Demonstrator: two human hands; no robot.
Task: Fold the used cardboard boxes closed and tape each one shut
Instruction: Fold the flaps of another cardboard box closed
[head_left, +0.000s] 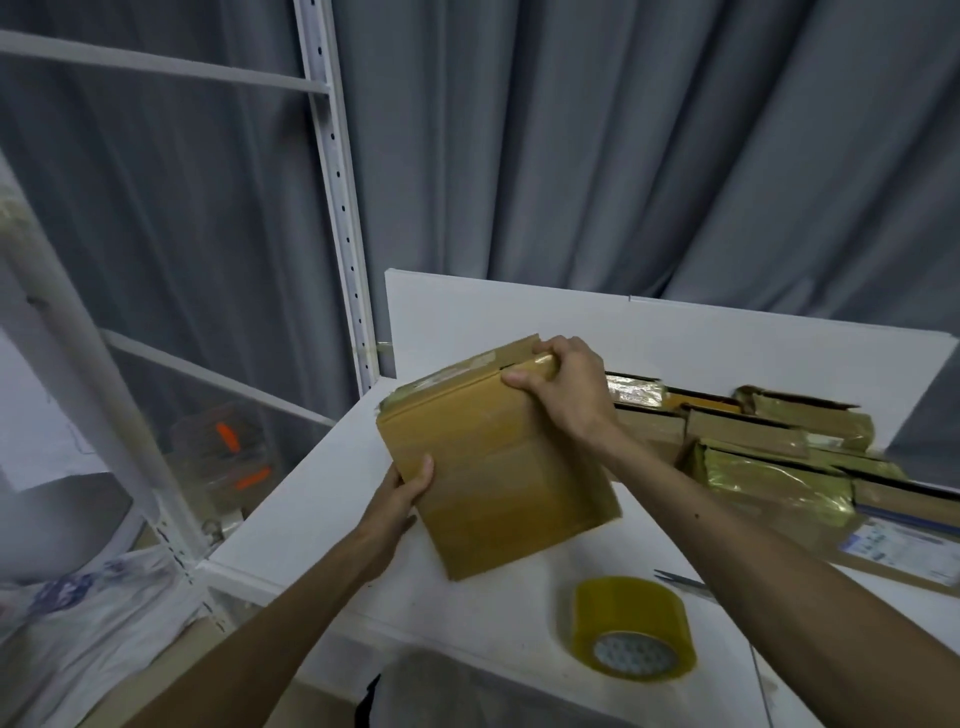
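Note:
A brown cardboard box (493, 467) stands tilted on the white table (322, 509), its flaps folded shut, old clear tape along its far edge. My left hand (402, 493) grips its near left edge, thumb on the top face. My right hand (566, 395) clamps the far top corner, fingers curled over the edge. A roll of yellowish packing tape (631, 626) lies on the table in front of the box, near my right forearm. Scissors (680, 581) poke out from under that forearm.
A pile of used boxes with shiny old tape (779, 452) fills the right side of the table. A white partition (623, 332) backs the table, grey curtain behind. A white metal rack (343, 208) stands to the left, with plastic bags (93, 613) below.

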